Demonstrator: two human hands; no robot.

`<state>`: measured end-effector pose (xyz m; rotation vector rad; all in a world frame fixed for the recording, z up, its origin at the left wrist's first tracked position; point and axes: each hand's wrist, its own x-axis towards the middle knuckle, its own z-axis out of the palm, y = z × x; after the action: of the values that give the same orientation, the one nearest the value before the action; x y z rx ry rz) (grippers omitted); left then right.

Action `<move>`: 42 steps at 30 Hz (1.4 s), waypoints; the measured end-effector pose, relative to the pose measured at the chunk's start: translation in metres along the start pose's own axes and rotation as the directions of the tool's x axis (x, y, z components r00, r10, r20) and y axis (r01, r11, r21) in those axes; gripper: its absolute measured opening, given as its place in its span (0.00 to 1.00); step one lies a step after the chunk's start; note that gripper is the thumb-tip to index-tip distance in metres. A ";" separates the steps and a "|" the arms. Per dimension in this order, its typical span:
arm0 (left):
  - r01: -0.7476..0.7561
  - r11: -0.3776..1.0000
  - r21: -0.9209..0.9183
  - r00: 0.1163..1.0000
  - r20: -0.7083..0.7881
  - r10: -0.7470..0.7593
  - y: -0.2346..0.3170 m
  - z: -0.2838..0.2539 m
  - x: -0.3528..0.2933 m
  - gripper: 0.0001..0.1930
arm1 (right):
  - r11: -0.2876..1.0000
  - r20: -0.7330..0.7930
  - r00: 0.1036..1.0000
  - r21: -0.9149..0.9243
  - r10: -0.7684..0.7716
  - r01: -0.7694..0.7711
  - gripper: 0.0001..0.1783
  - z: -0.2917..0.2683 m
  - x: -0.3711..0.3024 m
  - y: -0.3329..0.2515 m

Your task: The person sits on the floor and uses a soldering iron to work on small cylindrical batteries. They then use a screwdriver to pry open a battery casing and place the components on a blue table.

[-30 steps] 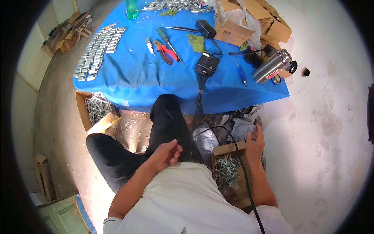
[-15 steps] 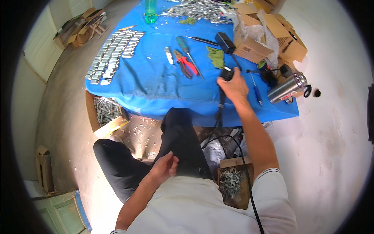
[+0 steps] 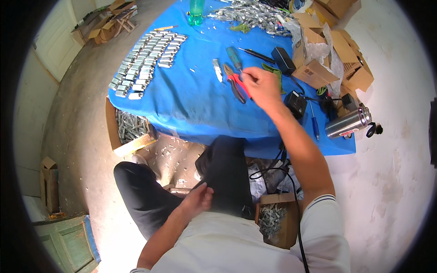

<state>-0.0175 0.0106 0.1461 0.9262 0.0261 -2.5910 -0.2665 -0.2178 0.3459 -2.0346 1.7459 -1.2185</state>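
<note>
My right hand (image 3: 264,87) is over the blue-covered table, thumb and fingers pinched together beside the pliers with red-and-black handles (image 3: 235,83). Its fingertips overlap the shaft of the screwdriver with a green handle (image 3: 234,57); whether they grip it is hidden. A white-handled tool, perhaps a knife (image 3: 217,70), lies left of the pliers. Partly behind my right hand is a green cloth (image 3: 278,75). A black block-shaped device with a cord (image 3: 296,105) rests to the hand's right. Over my lap, my left hand (image 3: 199,199) is loosely closed with nothing visible in it.
Rows of small metal parts (image 3: 144,68) cover the table's left side. A heap of metal pieces (image 3: 250,17) and a green bottle (image 3: 196,12) are at the back. Cardboard boxes (image 3: 314,73) and a steel flask (image 3: 346,123) stand right. A black cable (image 3: 298,218) hangs beside my right arm.
My right hand has let go of the black device, which now lies on the table, and has moved left to the screwdriver and pliers. The view has shifted slightly; my left hand stays over my lap.
</note>
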 end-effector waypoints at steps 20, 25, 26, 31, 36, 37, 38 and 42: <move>-0.046 0.998 0.035 0.998 -0.043 0.048 0.005 -0.028 -0.005 0.21 | 0.919 0.245 0.931 -0.351 0.272 -0.177 0.19 0.098 0.056 0.003; -0.049 0.999 -0.006 0.996 -0.072 0.048 0.005 -0.031 -0.006 0.21 | 0.859 0.427 0.879 0.345 0.215 -0.377 0.24 0.074 -0.001 -0.008; -0.056 0.998 -0.002 0.996 -0.065 0.055 0.004 -0.032 -0.006 0.20 | 0.835 0.446 0.871 0.386 0.204 -0.393 0.23 0.062 -0.019 -0.022; -0.136 0.989 0.065 0.991 -0.008 0.137 0.000 -0.018 -0.014 0.19 | 0.807 0.523 0.847 0.461 0.090 -0.370 0.23 0.015 -0.108 -0.052; -0.281 0.910 0.305 0.960 0.104 0.262 0.001 0.031 -0.018 0.21 | 0.862 0.560 0.825 0.379 0.075 -0.336 0.23 -0.016 -0.174 -0.077; -0.317 0.881 0.352 0.947 0.166 0.274 0.004 0.044 -0.020 0.21 | 0.899 0.547 0.835 0.336 0.055 -0.280 0.23 -0.022 -0.181 -0.083; -0.353 0.848 0.395 0.932 0.227 0.282 0.007 0.059 -0.022 0.21 | 0.899 0.555 0.828 0.319 0.081 -0.301 0.24 -0.028 -0.186 -0.087; -0.470 0.766 0.439 0.878 0.319 0.356 0.016 0.125 -0.035 0.19 | 0.898 0.540 0.835 0.309 0.105 -0.313 0.24 -0.056 -0.199 -0.099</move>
<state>-0.0626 -0.0106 0.2667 0.6903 -0.8670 -2.2765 -0.2257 0.0074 0.3535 -1.6685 1.3050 -0.7710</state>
